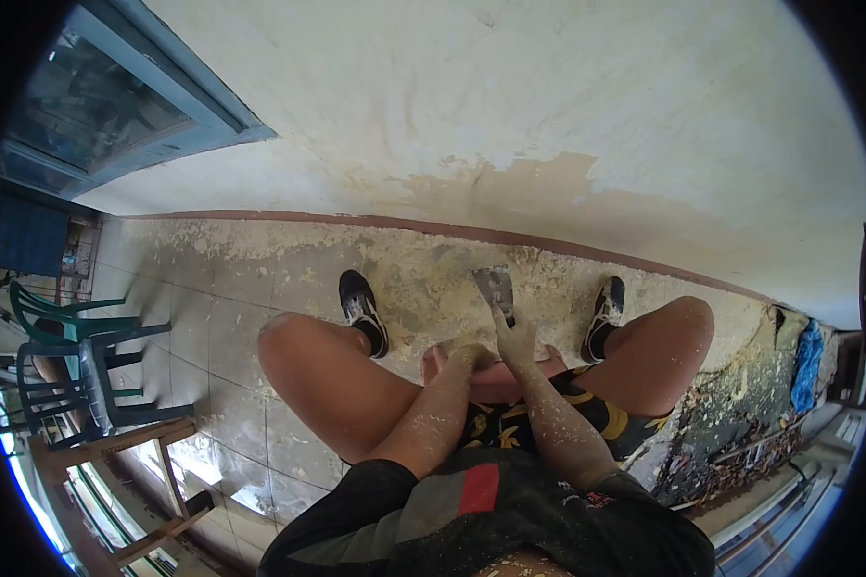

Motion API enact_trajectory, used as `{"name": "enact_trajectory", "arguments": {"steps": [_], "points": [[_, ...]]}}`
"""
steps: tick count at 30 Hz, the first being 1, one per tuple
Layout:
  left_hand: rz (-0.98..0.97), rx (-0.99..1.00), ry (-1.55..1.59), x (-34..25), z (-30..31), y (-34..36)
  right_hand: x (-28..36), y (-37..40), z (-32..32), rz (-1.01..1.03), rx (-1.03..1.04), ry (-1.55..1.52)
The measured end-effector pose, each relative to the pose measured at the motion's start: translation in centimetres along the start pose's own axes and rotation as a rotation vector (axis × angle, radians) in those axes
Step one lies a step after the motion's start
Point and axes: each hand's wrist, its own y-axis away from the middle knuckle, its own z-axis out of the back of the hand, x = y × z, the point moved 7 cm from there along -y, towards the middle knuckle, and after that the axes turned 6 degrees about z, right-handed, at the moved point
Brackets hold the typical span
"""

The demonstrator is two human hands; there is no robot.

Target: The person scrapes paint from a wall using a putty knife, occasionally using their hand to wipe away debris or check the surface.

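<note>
I sit low, facing a wall, with my knees spread wide. My right hand point(516, 338) grips the handle of a metal scraper point(496, 287), its flat blade pointing up toward the base of the wall. My left hand point(464, 358) rests closed beside it, down between my legs against a pink stool point(491, 377); whether it holds anything is hidden. Both forearms are speckled with pale dust. My black shoes point(362, 308) stand on the dusty floor.
The wall point(510, 106) has a scraped, tan patch above a red-brown skirting line point(433, 229). Green plastic chairs point(77, 356) and a wooden stool point(135, 481) stand at the left. Debris and a blue cloth point(806, 365) lie at the right. A window frame point(115, 96) is upper left.
</note>
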Motion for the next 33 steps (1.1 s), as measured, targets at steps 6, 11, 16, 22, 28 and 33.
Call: {"name": "enact_trajectory", "arguments": {"steps": [6, 11, 16, 22, 28, 33], "points": [[-0.046, 0.037, 0.043, 0.1, 0.3, -1.2, -0.6, -3.4, -1.7, -0.011, 0.09, 0.11], [-0.056, 0.066, 0.045, 3.1, 2.2, -1.4, -0.1, -5.0, -2.6, -0.102, -0.051, 0.071], [-0.131, -0.058, 0.057, 7.4, 3.2, -2.2, -0.9, -2.8, -8.1, -0.277, -0.206, -0.126], [-0.323, -0.446, 0.196, 8.4, 2.2, -2.0, 1.0, 0.7, -8.6, -0.069, -0.134, -0.004], [-0.164, -0.608, 0.262, 9.2, 7.4, 4.1, 1.2, -0.4, -9.1, -0.169, -0.083, -0.51], [-0.117, -0.635, 1.005, 12.1, 9.5, 4.7, 1.1, -1.4, -9.8, -0.279, 0.062, -0.612]]}}
